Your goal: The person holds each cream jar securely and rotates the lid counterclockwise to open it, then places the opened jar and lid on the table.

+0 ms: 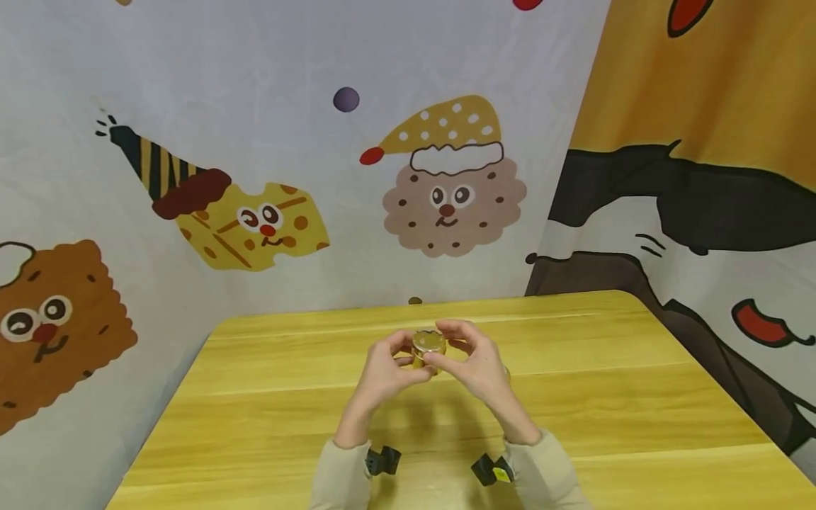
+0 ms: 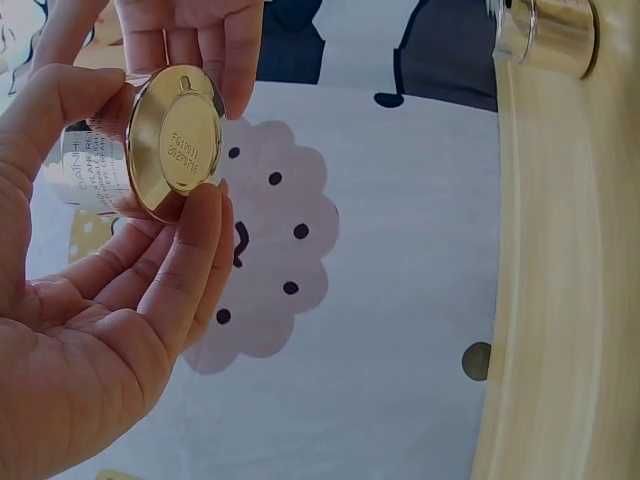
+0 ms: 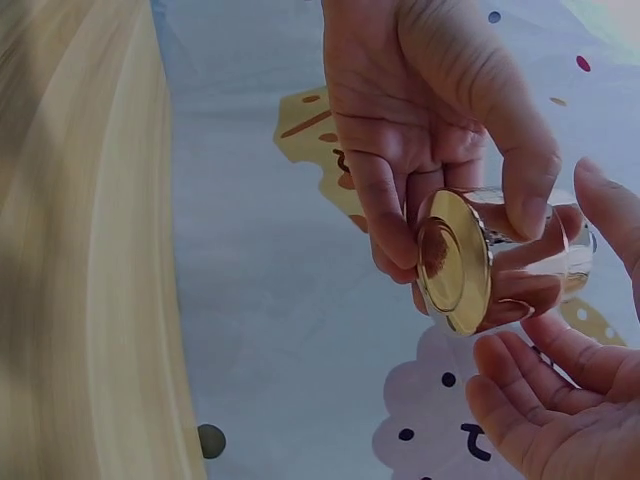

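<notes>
1. The gold jar is in the air above the desk, between the two hands, its shiny top upward; the left wrist view shows its base uncovered, with a printed code.
2. The left hand grips the jar between thumb and fingers, near the base, seemingly to carry its weight while leaving the upper part free.
3. The right hand curves around the other side, thumb by the top; whether it grips or only hovers there, I cannot tell. Facing the left, it probably helps steady the jar.
4. A second gold container stands on the desk, apart from the jar, probably placed aside to leave working room.
</notes>
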### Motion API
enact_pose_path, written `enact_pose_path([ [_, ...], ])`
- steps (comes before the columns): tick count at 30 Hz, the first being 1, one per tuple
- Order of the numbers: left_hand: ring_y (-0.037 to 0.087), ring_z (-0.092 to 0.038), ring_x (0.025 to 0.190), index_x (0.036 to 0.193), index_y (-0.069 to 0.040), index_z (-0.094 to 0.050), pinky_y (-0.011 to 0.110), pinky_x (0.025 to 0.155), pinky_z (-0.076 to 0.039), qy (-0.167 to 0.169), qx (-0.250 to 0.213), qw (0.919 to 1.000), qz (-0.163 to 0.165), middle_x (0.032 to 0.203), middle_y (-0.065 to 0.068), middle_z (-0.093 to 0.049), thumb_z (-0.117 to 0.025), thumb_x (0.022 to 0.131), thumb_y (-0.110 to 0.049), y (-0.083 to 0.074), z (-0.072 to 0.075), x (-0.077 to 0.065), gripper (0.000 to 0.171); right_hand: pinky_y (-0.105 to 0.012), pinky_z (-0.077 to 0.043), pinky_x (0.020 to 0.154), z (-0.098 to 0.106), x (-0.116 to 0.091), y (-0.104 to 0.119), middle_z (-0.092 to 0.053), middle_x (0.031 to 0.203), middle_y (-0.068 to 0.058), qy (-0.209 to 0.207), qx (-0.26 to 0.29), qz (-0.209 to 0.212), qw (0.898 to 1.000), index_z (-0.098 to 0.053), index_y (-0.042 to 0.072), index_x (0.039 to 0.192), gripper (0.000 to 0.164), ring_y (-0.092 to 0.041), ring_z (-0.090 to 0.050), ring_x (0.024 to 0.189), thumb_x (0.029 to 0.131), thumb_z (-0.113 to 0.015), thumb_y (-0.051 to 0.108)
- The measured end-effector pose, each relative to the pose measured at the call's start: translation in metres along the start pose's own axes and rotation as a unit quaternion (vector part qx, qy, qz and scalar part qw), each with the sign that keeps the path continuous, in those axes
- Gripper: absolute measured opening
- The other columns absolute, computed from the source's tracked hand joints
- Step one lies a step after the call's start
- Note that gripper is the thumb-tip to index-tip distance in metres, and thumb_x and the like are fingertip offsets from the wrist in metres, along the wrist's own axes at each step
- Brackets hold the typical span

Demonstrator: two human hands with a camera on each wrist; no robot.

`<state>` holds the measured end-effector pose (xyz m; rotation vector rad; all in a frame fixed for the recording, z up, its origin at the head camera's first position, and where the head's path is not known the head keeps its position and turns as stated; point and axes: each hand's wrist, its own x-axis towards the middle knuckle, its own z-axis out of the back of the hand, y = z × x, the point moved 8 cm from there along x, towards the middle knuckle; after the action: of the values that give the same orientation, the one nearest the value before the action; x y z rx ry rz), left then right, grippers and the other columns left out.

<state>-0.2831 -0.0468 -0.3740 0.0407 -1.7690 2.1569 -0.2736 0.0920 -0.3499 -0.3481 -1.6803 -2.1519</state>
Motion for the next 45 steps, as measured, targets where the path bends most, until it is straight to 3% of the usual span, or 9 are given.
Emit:
enact_pose_path([
  [3,0.021,-0.058,0.092,0.107,0.005,-0.061,0.036,0.086,-0.053,0.009,0.004,0.9999,-0.009,0.094,0.009,-0.061,-0.075,0.071,0.002,-0.017,-0.003,-0.005,0.039,-0.039,-0.048,0.093,0.001,-0.001,0.003,-0.061,0.110,-0.015,-0.003,-0.008,0.006,1.000,-0.061,-0.002,0.113,0.045,-0.027,-0.058,0.100,0.072,-0.079,0.004],
  [7,0.025,-0.058,0.091,0.106,0.008,-0.061,0.045,0.086,-0.051,0.017,0.000,0.9996,-0.025,0.092,0.011,-0.060,-0.073,0.072,0.004,-0.040,-0.006,-0.012,0.037,-0.044,-0.048,0.092,0.002,-0.004,0.025,-0.061,0.105,-0.017,-0.003,-0.014,0.020,1.000,-0.061,-0.007,0.108,0.040,-0.031,-0.059,0.096,0.072,-0.078,-0.002],
  [12,0.021,-0.057,0.089,0.107,0.007,-0.062,0.047,0.085,-0.052,0.020,-0.003,0.9994,-0.030,0.092,0.010,-0.060,-0.073,0.072,0.004,-0.042,-0.007,-0.012,0.037,-0.048,-0.047,0.091,0.002,-0.004,0.020,-0.061,0.104,-0.020,0.000,-0.017,0.039,0.999,-0.062,-0.004,0.105,0.036,-0.030,-0.059,0.097,0.072,-0.077,-0.002],
  [17,0.021,-0.056,0.088,0.108,0.008,-0.062,0.035,0.082,-0.054,0.033,0.007,0.9989,-0.033,0.092,0.009,-0.061,-0.074,0.073,0.002,-0.043,-0.009,-0.013,0.038,-0.042,-0.049,0.091,0.003,-0.004,0.009,-0.062,0.104,-0.011,0.013,-0.011,0.068,0.998,-0.064,0.002,0.106,0.033,-0.023,-0.059,0.097,0.075,-0.077,0.005],
  [23,0.024,-0.058,0.091,0.108,0.007,-0.062,0.033,0.083,-0.053,0.036,0.007,0.9989,-0.030,0.093,0.010,-0.063,-0.073,0.074,0.001,-0.041,-0.009,-0.013,0.036,-0.033,-0.048,0.093,0.000,-0.002,0.005,-0.060,0.110,-0.011,0.058,0.009,0.075,0.995,-0.062,0.000,0.113,0.033,-0.022,-0.056,0.102,0.081,-0.071,0.002],
  [29,0.022,-0.058,0.091,0.107,0.005,-0.063,0.040,0.085,-0.053,0.031,0.001,0.9992,-0.025,0.092,0.009,-0.063,-0.073,0.073,0.004,-0.040,-0.009,-0.013,0.036,-0.043,-0.045,0.096,0.000,-0.003,0.002,-0.058,0.116,-0.012,0.061,-0.003,0.064,0.996,-0.056,0.000,0.120,0.044,-0.024,-0.054,0.107,0.080,-0.072,0.003],
  [36,0.022,-0.058,0.090,0.108,0.006,-0.062,0.040,0.085,-0.053,0.030,-0.001,0.9993,-0.020,0.092,0.009,-0.063,-0.073,0.073,0.004,-0.038,-0.008,-0.013,0.037,-0.049,-0.045,0.095,0.002,-0.002,0.003,-0.058,0.109,-0.017,0.041,0.006,0.072,0.997,-0.057,0.000,0.104,0.036,-0.025,-0.054,0.103,0.074,-0.077,0.002],
  [42,0.020,-0.058,0.091,0.107,0.005,-0.063,0.040,0.086,-0.053,0.033,-0.006,0.9992,-0.020,0.094,0.010,-0.063,-0.074,0.073,0.002,-0.038,-0.007,-0.014,0.036,-0.038,-0.045,0.098,0.001,-0.002,0.002,-0.055,0.116,-0.017,0.080,0.029,0.071,0.994,-0.061,0.001,0.111,0.032,-0.024,-0.051,0.111,0.081,-0.071,0.001],
  [45,0.020,-0.058,0.092,0.108,0.005,-0.063,0.041,0.086,-0.052,0.033,-0.010,0.9992,-0.020,0.096,0.011,-0.063,-0.074,0.073,0.003,-0.036,-0.007,-0.014,0.036,-0.040,-0.044,0.098,0.000,-0.003,0.003,-0.053,0.120,-0.018,0.105,0.044,0.079,0.990,-0.059,-0.002,0.118,0.034,-0.027,-0.050,0.112,0.085,-0.065,0.000],
])
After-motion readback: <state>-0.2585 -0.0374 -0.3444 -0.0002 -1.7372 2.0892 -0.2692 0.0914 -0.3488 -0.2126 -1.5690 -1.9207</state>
